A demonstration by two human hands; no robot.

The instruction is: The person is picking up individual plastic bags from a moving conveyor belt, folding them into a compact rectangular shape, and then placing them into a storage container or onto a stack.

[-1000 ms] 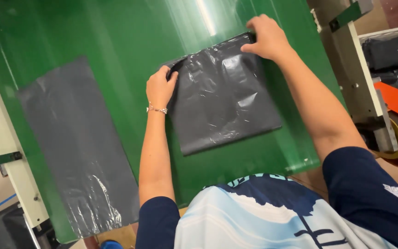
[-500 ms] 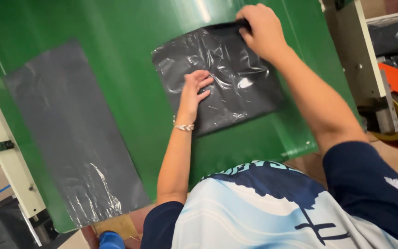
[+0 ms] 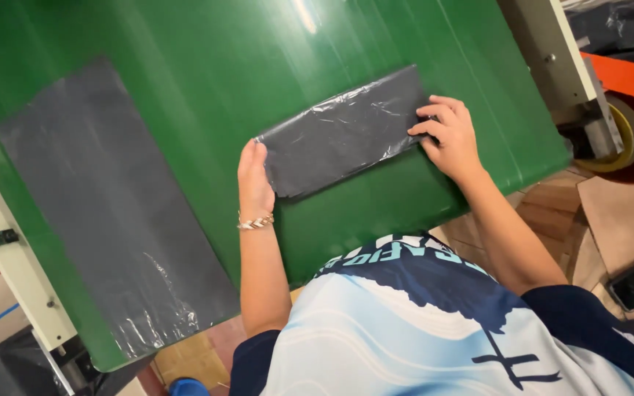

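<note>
A dark grey plastic bag (image 3: 343, 132), folded into a narrow strip, lies on the green conveyor belt (image 3: 207, 66). My left hand (image 3: 254, 183) presses flat against the strip's left end, fingers together. At the strip's right end, my right hand (image 3: 449, 136) rests with its fingers laid on the plastic. A second, larger dark grey bag (image 3: 104, 213) lies spread flat on the belt to the left, untouched.
A cream metal frame (image 3: 16, 271) borders the belt on the left and another frame piece (image 3: 552, 51) on the right. An orange machine part with a wheel (image 3: 629, 110) stands at the far right. Cardboard (image 3: 618, 213) covers the floor below.
The bag was open and roughly square; it is now folded in half into a narrow strip. My hands have moved to its two ends, and the belt's contents have shifted nearer to me.
</note>
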